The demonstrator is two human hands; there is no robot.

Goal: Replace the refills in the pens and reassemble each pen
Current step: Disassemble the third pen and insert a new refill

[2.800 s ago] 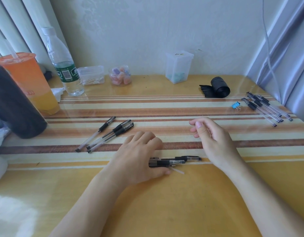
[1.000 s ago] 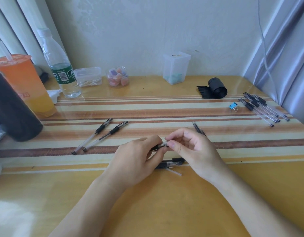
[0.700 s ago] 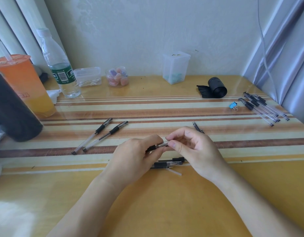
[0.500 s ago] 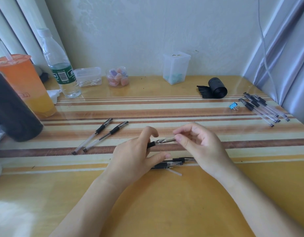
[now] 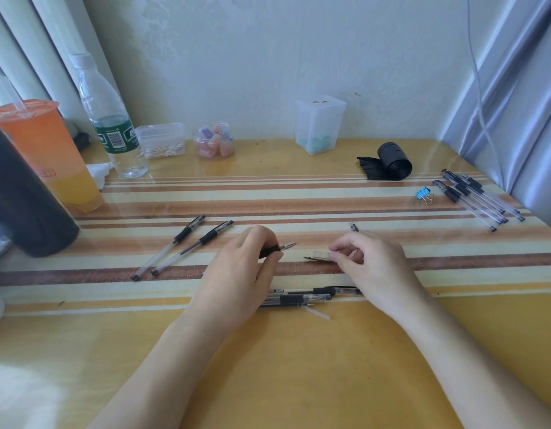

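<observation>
My left hand (image 5: 237,274) grips a pen (image 5: 275,249) by its black grip, with the bare tip pointing right. A short gap to the right, my right hand (image 5: 370,264) pinches the clear pen cap (image 5: 319,256) just above the table. Two or three more pens (image 5: 302,297) lie side by side between my wrists, with a small clear tube (image 5: 316,314) in front of them. Two capped pens (image 5: 181,247) rest at the left. A bundle of several pens (image 5: 475,196) lies at the far right. Just behind my right hand is a small dark pen part (image 5: 354,226).
An orange drink cup (image 5: 48,156), a dark cylinder (image 5: 23,199) and a water bottle (image 5: 110,122) stand at the left. Small clear boxes (image 5: 161,144) (image 5: 319,123) and a jar (image 5: 213,144) line the wall. A black roll (image 5: 391,162) and a blue binder clip (image 5: 422,193) sit at the right.
My left hand took a pen from the left group and raised it. My right hand pulled its cap off and moved right, so the tip is now bare.
</observation>
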